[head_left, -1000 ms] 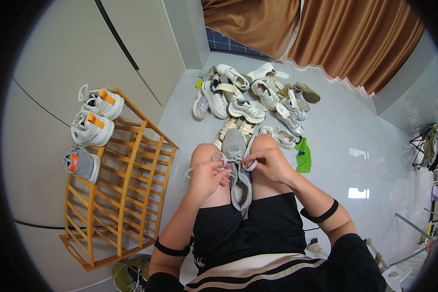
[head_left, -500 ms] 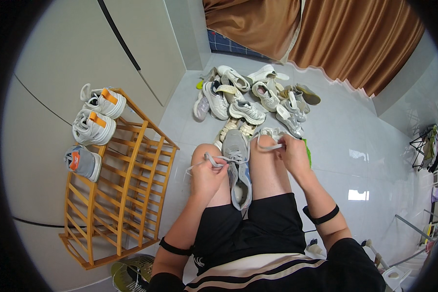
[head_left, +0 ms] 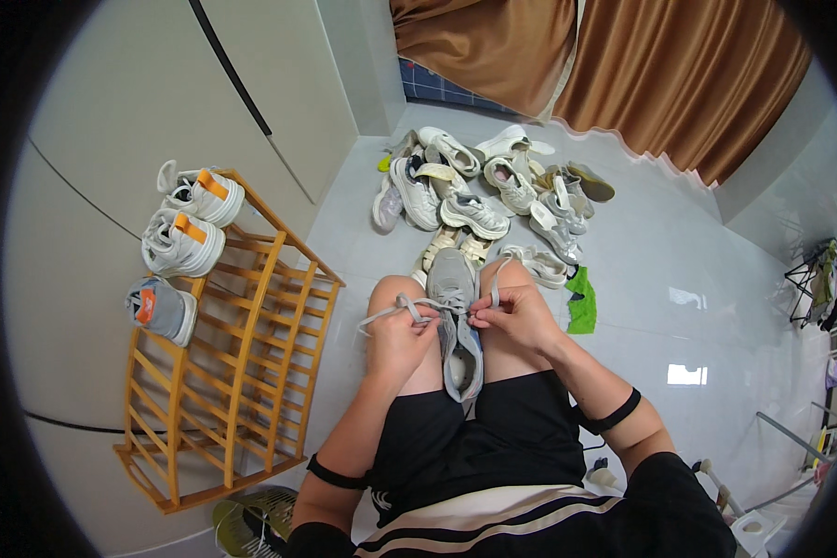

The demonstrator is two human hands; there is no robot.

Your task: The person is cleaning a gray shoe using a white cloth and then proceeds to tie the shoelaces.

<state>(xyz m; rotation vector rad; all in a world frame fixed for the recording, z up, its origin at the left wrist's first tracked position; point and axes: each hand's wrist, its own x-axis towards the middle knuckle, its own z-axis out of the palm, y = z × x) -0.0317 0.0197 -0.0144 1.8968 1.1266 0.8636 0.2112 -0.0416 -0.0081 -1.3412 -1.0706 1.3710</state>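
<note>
A grey sneaker (head_left: pixel 453 272) rests between my knees, toe pointing away from me and its opening towards me. My left hand (head_left: pixel 403 344) is closed on a light grey shoelace (head_left: pixel 409 305) at the sneaker's left side, with a loop and a loose end trailing over the fingers. Right beside the eyelets on the other side, my right hand (head_left: pixel 519 321) pinches, fingertips together. The lace's other end (head_left: pixel 496 284) curves up over this hand's fingers. What exactly lies between the right fingertips is partly hidden.
A wooden rack (head_left: pixel 237 372) stands at the left with white sneakers (head_left: pixel 184 244) and a grey sneaker (head_left: pixel 163 312) on top. Ahead lies a pile of mostly white shoes (head_left: pixel 474 216). A green cloth (head_left: pixel 581 302) is on the floor by my right knee. Brown curtains (head_left: pixel 679 84) hang beyond.
My right hand has moved left and down, from above my right knee to the sneaker's eyelets. My left hand stays almost in place with the lace.
</note>
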